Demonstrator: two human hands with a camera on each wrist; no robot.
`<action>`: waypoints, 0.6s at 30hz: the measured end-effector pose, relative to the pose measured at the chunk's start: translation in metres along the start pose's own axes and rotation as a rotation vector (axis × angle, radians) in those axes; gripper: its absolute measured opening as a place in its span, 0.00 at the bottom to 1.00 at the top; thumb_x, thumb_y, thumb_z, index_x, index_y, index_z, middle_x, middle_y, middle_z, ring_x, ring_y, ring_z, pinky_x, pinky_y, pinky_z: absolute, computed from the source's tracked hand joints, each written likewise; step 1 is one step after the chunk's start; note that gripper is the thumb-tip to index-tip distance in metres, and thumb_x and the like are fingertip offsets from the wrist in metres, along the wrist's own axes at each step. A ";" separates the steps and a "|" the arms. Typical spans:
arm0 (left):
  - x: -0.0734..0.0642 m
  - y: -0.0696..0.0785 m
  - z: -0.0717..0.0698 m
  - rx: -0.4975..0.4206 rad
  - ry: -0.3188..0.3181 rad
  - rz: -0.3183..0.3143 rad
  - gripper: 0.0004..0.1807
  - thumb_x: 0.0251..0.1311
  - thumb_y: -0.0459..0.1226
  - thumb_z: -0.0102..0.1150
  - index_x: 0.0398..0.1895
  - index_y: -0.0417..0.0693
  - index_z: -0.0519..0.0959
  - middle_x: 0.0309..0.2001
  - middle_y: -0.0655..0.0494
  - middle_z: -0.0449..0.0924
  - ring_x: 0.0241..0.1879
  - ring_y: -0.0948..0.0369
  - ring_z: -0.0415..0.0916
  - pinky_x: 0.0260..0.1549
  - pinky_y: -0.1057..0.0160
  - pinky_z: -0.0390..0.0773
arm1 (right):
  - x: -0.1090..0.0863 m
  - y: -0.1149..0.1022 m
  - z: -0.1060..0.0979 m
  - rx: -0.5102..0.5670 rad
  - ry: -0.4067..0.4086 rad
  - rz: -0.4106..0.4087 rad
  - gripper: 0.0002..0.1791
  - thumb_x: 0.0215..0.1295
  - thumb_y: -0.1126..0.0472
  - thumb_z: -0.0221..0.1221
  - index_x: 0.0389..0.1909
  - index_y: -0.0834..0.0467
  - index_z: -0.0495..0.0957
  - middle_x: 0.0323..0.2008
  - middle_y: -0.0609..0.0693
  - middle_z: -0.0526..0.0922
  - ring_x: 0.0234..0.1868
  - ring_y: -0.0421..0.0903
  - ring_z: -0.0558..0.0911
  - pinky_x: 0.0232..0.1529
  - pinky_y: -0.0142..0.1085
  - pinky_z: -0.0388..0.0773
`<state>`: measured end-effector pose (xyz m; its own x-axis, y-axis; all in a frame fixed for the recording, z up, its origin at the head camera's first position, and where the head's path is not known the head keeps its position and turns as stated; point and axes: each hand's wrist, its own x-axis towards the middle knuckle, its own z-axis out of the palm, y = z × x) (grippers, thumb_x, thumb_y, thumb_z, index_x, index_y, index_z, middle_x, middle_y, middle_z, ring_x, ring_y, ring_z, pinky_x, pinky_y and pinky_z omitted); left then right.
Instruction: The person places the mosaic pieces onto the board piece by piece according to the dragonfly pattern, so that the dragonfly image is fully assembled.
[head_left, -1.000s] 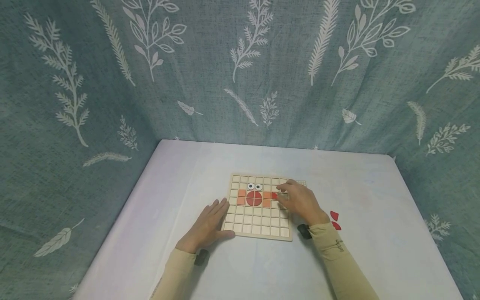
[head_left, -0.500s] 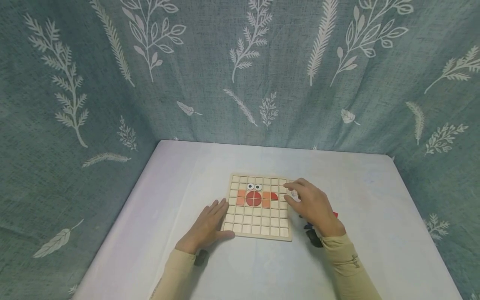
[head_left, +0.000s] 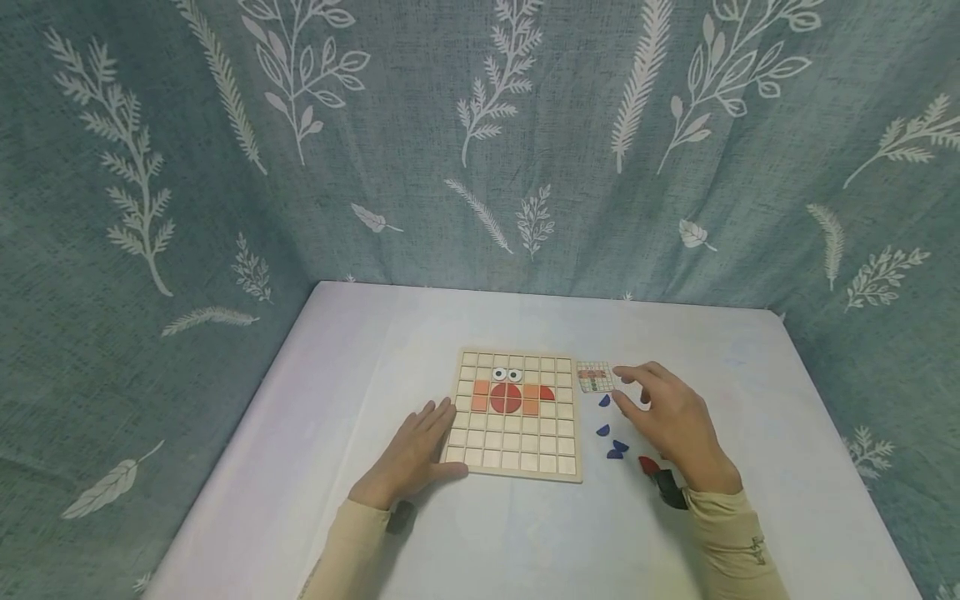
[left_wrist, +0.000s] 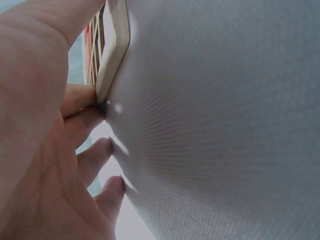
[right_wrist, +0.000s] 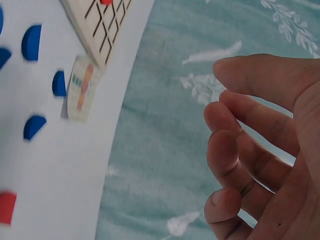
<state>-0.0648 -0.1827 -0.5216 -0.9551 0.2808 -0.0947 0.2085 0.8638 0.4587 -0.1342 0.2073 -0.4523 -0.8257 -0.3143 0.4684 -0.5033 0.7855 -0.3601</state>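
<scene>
A wooden grid board [head_left: 513,476] lies on the white table. It bears two eye tiles [head_left: 507,376], a red disc made of quarter pieces [head_left: 506,398], orange tiles [head_left: 481,396] on either side, and a red quarter piece [head_left: 547,393]. My left hand [head_left: 408,457] rests at the board's left edge, fingers extended and thumb along the front corner; the left wrist view shows fingertips touching the frame [left_wrist: 114,55]. Over the table right of the board hovers my right hand [head_left: 678,421], its fingers loosely bent and nothing between them in the right wrist view.
A small printed pattern card [head_left: 596,377] lies beside the board's upper right corner. Several blue rounded pieces [head_left: 603,430] are scattered below it. Partly under the right hand is a red piece [head_left: 647,464]. Patterned teal curtains [head_left: 420,167] surround the table.
My right hand has left the red quarter piece on the board and moved right, past the card, uncovering the card and the blue pieces. The left hand has stayed put.
</scene>
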 end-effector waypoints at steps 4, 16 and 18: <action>0.000 0.000 -0.001 0.000 -0.005 0.002 0.57 0.56 0.60 0.68 0.80 0.43 0.53 0.80 0.48 0.49 0.79 0.47 0.44 0.77 0.45 0.46 | -0.009 0.007 -0.011 -0.010 -0.012 0.040 0.20 0.57 0.61 0.73 0.52 0.56 0.85 0.40 0.49 0.84 0.29 0.44 0.75 0.18 0.31 0.68; 0.002 0.000 -0.001 0.006 -0.024 -0.006 0.57 0.56 0.60 0.68 0.80 0.43 0.53 0.80 0.48 0.49 0.79 0.46 0.43 0.77 0.45 0.45 | -0.039 0.033 -0.026 -0.056 -0.071 0.112 0.21 0.56 0.60 0.74 0.52 0.56 0.84 0.39 0.49 0.85 0.30 0.44 0.74 0.19 0.31 0.69; 0.003 0.000 -0.001 0.008 -0.024 -0.011 0.57 0.56 0.60 0.68 0.80 0.43 0.53 0.80 0.48 0.49 0.79 0.47 0.43 0.77 0.45 0.45 | -0.043 0.036 -0.029 -0.064 -0.093 0.132 0.22 0.56 0.59 0.74 0.52 0.57 0.84 0.38 0.50 0.84 0.30 0.45 0.74 0.19 0.31 0.69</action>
<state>-0.0676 -0.1823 -0.5214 -0.9520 0.2814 -0.1207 0.2000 0.8700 0.4507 -0.1093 0.2644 -0.4623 -0.9050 -0.2522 0.3426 -0.3744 0.8545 -0.3601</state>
